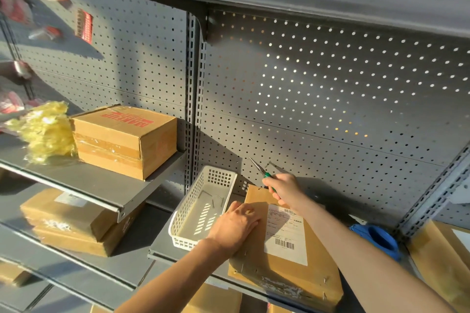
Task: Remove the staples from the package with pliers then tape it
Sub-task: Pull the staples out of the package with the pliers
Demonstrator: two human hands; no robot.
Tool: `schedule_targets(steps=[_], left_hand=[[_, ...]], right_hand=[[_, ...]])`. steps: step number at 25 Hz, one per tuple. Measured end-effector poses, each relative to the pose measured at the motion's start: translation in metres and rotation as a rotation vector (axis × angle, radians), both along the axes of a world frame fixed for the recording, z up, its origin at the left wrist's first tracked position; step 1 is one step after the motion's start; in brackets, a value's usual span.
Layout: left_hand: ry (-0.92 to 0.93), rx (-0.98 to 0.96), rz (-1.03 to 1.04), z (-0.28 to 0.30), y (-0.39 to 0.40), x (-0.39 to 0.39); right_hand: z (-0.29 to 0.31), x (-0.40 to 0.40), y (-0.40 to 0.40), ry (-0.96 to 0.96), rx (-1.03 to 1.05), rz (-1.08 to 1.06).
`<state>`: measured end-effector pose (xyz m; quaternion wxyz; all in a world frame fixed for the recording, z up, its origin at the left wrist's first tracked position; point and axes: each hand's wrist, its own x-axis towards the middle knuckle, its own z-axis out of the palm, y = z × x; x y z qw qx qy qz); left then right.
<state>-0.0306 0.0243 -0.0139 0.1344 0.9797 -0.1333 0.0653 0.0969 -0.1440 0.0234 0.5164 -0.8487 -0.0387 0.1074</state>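
Observation:
A flat brown package [282,272] with a white shipping label [286,234] lies on the grey shelf [162,249]. Staples show along its near and left edges. My left hand [234,226] lies flat on the package's left edge, fingers spread. My right hand [284,189] grips green-handled long-nose pliers [259,169] above the package's far end; their tips point up and to the left, toward the pegboard. A blue tape dispenser [379,239] sits on the shelf to the right of the package.
A white plastic basket [183,236] holding a few loose staples stands left of the package. Cardboard boxes [124,140] and yellow plastic strips [48,132] fill the left shelf. More brown packages [442,254] lie at far right. The pegboard [318,99] backs the shelf.

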Motion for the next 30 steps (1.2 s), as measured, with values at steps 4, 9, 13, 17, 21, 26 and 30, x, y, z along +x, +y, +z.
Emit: schedule_targets(steps=[4,9,13,17,21,26,30], left_hand=[[-0.013,0.002,-0.007,-0.004,0.0,0.0],[0.005,-0.047,-0.003,-0.006,0.002,0.0],[-0.002,-0.072,-0.007,-0.006,0.002,0.0],[-0.018,-0.081,-0.022,-0.009,0.003,0.001],[-0.021,-0.087,-0.024,-0.009,0.003,0.002],[-0.023,-0.083,-0.034,-0.007,0.003,0.0],[-0.031,-0.073,-0.035,-0.007,0.003,0.0]], right_hand=[[-0.001,0.007,0.016,0.011,-0.049,0.053],[-0.007,0.012,0.032,-0.11,-0.259,0.144],[-0.009,0.014,0.042,-0.236,-0.435,0.179],[-0.012,0.018,0.047,-0.241,-0.478,0.177],[-0.011,0.017,0.051,-0.251,-0.517,0.173],[-0.009,0.017,0.053,-0.256,-0.578,0.185],[-0.007,0.017,0.053,-0.261,-0.584,0.187]])
